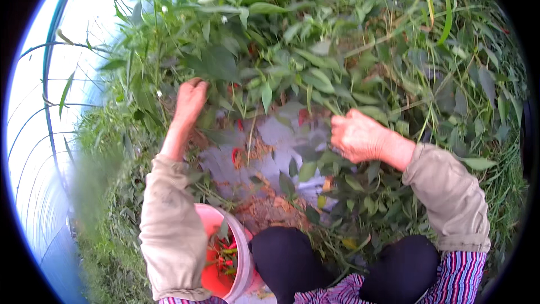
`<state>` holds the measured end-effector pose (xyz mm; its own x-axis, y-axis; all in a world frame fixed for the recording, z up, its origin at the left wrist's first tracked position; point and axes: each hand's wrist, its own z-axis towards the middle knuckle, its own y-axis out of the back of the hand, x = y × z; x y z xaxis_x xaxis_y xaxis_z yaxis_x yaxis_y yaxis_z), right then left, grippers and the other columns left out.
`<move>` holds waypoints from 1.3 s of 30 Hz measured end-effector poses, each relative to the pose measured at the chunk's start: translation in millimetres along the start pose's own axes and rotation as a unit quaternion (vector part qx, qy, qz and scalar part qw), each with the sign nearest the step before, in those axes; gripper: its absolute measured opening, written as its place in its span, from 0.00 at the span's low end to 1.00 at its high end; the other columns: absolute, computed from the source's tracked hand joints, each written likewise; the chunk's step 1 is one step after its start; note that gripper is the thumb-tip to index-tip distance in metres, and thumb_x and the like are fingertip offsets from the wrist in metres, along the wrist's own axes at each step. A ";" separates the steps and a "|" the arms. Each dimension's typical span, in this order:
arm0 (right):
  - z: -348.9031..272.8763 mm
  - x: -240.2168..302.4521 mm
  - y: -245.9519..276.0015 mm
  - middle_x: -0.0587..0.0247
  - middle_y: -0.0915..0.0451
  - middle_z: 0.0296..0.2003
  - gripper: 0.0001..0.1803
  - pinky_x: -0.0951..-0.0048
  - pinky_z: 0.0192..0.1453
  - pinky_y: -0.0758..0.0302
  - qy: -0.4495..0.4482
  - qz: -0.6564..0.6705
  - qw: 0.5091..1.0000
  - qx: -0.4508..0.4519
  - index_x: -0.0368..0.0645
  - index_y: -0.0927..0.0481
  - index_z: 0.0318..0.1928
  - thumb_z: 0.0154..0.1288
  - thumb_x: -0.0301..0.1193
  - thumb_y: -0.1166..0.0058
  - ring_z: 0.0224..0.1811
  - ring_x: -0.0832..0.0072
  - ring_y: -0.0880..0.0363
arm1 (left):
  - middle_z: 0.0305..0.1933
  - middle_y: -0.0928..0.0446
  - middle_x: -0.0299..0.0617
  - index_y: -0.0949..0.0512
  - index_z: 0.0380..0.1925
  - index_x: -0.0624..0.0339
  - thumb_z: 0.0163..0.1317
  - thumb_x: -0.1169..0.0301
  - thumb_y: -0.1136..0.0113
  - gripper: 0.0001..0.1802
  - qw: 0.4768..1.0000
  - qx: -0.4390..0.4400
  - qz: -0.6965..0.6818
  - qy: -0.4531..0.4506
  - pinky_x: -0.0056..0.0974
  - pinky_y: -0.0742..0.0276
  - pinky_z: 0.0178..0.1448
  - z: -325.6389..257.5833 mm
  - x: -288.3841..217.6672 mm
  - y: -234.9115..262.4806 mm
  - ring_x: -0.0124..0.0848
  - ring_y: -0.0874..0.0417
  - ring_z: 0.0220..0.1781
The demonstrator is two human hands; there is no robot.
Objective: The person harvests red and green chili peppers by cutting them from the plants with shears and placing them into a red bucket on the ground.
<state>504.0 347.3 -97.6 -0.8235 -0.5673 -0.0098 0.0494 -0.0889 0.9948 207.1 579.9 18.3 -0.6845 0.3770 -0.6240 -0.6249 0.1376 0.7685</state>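
Observation:
Both my arms reach forward into leafy green pepper plants (315,76). My left hand (191,100) is at the left of the foliage, its fingers curled together against the leaves; what they grip, if anything, is hidden. Farther right, my right hand (360,136) is closed in a fist among stems and leaves, and I cannot make out what lies in it. Between the hands a red pepper (237,156) shows low down, and another red pepper (304,116) hangs close to my right hand. A pink bucket (245,247) by my left forearm holds several red peppers (228,252) with some leaves.
Grey plastic sheeting (270,141) with dry brown leaves (275,208) covers the ground between the plants. My dark-clad knees (289,259) are just right of the bucket. At the far left rises a hooped, translucent greenhouse wall (42,152). Weeds and grass crowd both sides.

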 end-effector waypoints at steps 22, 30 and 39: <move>-2.7 -43.0 29.5 0.73 0.27 0.27 0.09 0.68 0.39 0.30 0.057 -0.036 0.998 0.001 0.49 0.27 0.23 0.47 0.36 0.41 0.42 0.76 0.30 | 0.39 0.23 0.54 0.24 0.44 0.68 0.57 0.71 0.39 0.17 0.934 0.315 0.009 -0.166 0.42 0.25 0.48 -148.7 -18.3 -43.9 0.48 0.20 0.43; 6.9 -19.3 29.9 0.75 0.31 0.19 0.08 0.70 0.24 0.31 0.146 0.091 0.985 -0.017 0.52 0.30 0.18 0.37 0.38 0.46 0.34 0.72 0.30 | 0.47 0.22 0.54 0.28 0.51 0.69 0.61 0.61 0.41 0.24 0.992 -0.014 -0.103 -0.074 0.40 0.26 0.55 7.5 -44.9 -101.9 0.39 0.20 0.50; 10.9 46.4 -15.0 0.74 0.29 0.26 0.10 0.66 0.35 0.37 0.129 0.229 0.964 0.038 0.51 0.25 0.25 0.45 0.41 0.44 0.44 0.73 0.32 | 0.52 0.24 0.48 0.32 0.56 0.66 0.54 0.58 0.37 0.33 0.884 0.253 -0.390 0.049 0.42 0.30 0.60 84.0 -81.3 -178.8 0.38 0.24 0.55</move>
<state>458.9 331.3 -111.9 -0.5570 -0.7184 0.4167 0.3239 0.2741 0.9055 406.0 601.6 -56.5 -0.1635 -0.0910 -0.9823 -0.6893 0.7229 0.0478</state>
